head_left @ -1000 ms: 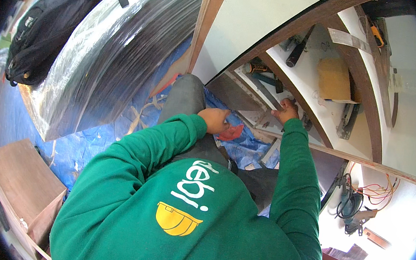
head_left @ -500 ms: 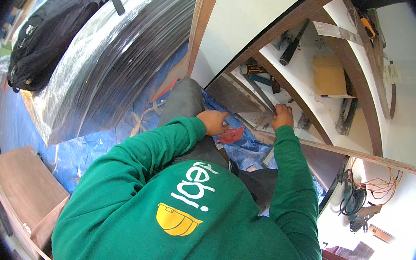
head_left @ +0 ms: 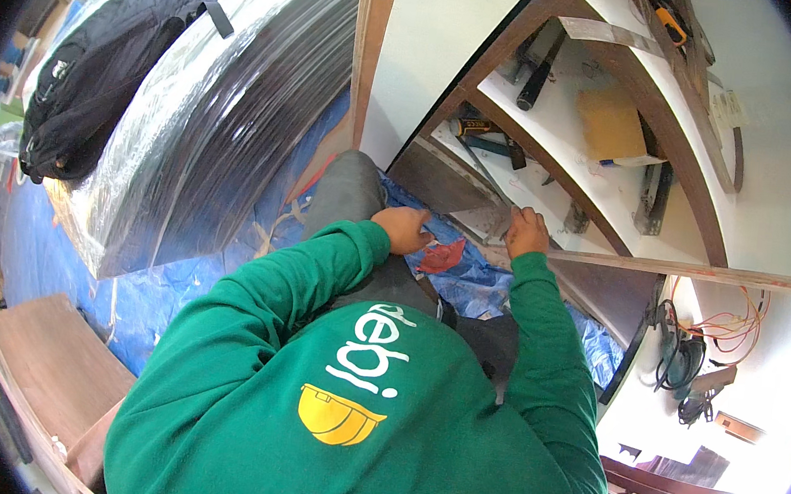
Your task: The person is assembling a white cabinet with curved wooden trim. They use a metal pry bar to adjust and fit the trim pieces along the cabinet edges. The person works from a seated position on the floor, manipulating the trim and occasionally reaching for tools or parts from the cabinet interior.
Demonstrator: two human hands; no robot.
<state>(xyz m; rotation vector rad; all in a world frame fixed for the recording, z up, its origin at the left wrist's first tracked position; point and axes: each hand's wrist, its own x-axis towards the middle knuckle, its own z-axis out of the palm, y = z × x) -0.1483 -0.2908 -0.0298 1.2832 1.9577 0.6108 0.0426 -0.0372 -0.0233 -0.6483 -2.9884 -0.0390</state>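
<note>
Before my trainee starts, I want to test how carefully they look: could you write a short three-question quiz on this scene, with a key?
1. Multiple choice: in the picture, which lies closest to the left hand?
A) the cardboard piece
B) the red scrap
C) the orange wires

2. True or false: the black bag lies on the plastic-wrapped bundle.

3. Fill the gap: the right hand comes out of a ___ sleeve.

Key: 1. B; 2. True; 3. green
</note>
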